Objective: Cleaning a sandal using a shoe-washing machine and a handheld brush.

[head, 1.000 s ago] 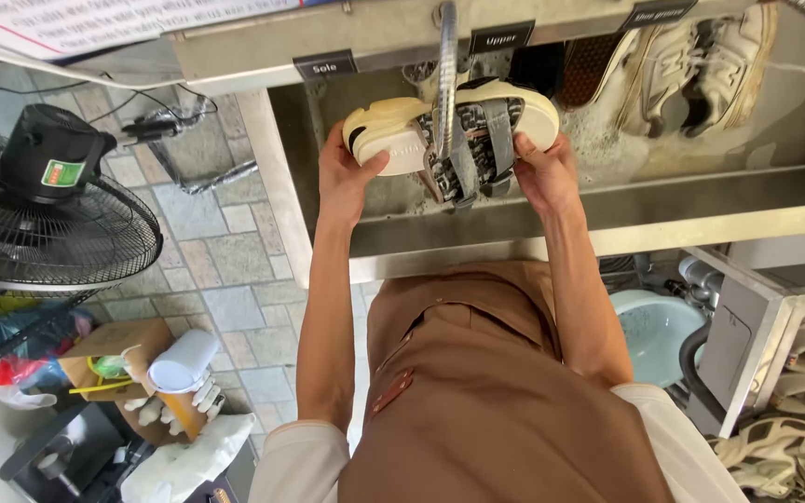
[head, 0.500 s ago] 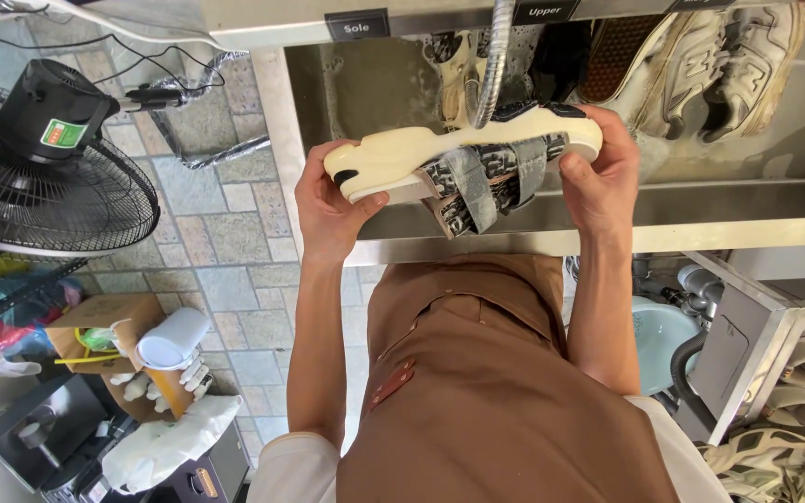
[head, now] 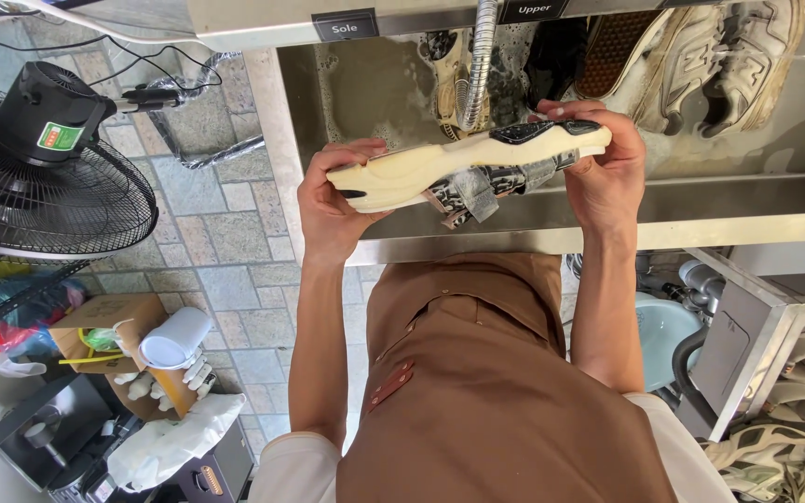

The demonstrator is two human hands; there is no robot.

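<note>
The sandal (head: 458, 168), cream-soled with grey patterned straps, is held sole-up between both hands over the near edge of the steel sink (head: 747, 200). Its long axis runs side to side across the person's front, tilted a little so that the end toward the right hand sits higher and farther out than the end toward the left hand.

The left hand (head: 333, 200) has its grip clenched around one end of the sole, thumb on top and fingers wrapped beneath. The right hand (head: 598, 172) has its grip grasping the opposite end, where the dark tread patch shows, fingers curled over the far edge. Both grips lie at the tips of the long axis, so the middle of the sole is bare between them and the straps hang down from that middle, just below the line joining the two grips. Neither hand is nearer than the other: each holds its own end.

Just beyond the grips, a metal hose (head: 477, 65) hangs down into the sink, its lower end just behind the sandal's middle. Beyond the right grip, further shoes (head: 719, 65) lie in the wet basin. Well off to the left grip's outer side stand a floor fan (head: 39, 177) and a cardboard box (head: 95, 326) on the tiled floor. Below the right grip, under the sink, more shoes (head: 775, 456) rest on a low rack.
</note>
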